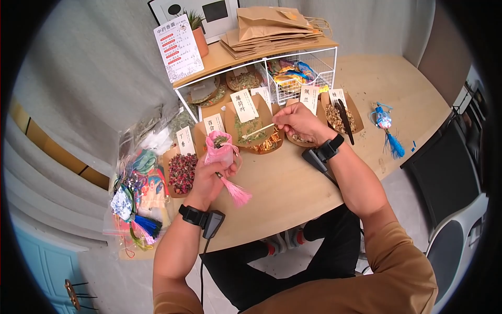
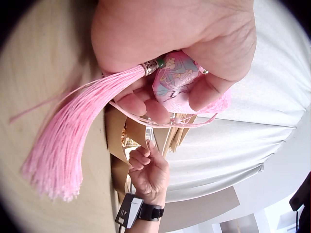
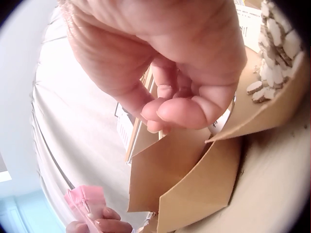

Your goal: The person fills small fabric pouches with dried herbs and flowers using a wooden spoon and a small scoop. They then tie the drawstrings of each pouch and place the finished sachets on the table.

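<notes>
My left hand (image 1: 210, 180) holds a pink drawstring pouch (image 1: 219, 155) upright, its mouth open and dried green herb showing inside. A pink tassel (image 1: 236, 193) hangs below the pouch; in the left wrist view the pouch (image 2: 177, 80) shows a patterned fabric. My right hand (image 1: 302, 123) pinches a slim pale stick (image 1: 259, 131) between thumb and fingers. The stick's far end reaches over crushed green leaves (image 1: 246, 127) in a brown paper tray, right at the leaves. In the right wrist view, curled fingers (image 3: 182, 112) hide most of the stick.
Paper trays with label cards stand in a row, including rosebuds (image 1: 182, 172), orange petals (image 1: 272, 141) and pale slices with dark tongs (image 1: 345, 121). Bagged sachets (image 1: 141, 199) lie left, a blue tasselled sachet (image 1: 384, 120) right. Behind rises a shelf (image 1: 219, 67) bearing paper bags (image 1: 272, 29).
</notes>
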`<state>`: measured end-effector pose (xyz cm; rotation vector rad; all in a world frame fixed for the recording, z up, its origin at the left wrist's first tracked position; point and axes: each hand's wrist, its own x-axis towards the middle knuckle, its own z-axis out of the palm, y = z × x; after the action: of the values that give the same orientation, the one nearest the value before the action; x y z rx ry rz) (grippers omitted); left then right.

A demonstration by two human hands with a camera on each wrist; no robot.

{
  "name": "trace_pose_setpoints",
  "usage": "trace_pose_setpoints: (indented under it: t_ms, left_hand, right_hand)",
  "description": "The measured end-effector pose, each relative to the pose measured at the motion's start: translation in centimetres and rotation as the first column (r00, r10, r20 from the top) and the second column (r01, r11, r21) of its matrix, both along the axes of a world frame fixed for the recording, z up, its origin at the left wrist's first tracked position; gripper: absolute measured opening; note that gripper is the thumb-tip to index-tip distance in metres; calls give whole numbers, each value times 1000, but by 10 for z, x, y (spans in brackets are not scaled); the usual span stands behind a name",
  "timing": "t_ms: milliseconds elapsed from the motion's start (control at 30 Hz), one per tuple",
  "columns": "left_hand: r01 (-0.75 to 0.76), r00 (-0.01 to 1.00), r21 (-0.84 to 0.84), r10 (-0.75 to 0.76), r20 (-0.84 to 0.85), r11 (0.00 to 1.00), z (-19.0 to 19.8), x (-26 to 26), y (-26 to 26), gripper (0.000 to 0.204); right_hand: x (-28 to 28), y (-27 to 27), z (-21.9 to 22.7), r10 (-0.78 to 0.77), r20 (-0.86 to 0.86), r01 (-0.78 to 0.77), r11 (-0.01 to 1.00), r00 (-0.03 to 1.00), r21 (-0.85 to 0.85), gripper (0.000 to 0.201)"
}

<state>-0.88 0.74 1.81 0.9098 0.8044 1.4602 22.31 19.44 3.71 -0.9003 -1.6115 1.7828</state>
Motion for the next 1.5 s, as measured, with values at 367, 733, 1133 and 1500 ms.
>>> trace_pose_setpoints:
  t_ms: [367, 733, 1133, 1500]
  left_hand:
    - [19, 998, -100, -26, -64, 995, 3, 8, -1, 37]
    - [44, 994, -90, -52, -92, 995, -3, 3, -1, 38]
    - [26, 998, -39, -28, -54, 999, 4, 4, -2, 32]
    - [73, 997, 138, -73, -6, 988, -2, 2, -6, 35]
  right_hand:
    - [3, -2, 7, -61, -205, 41, 994, 977, -99, 6]
    - [3, -21, 17, 183, -300, -153, 981, 936, 122, 11]
    - [2, -12, 16, -73, -317, 107, 990, 946, 92, 13]
    - [-1, 1, -4, -132, 40, 112, 940, 990, 323, 16]
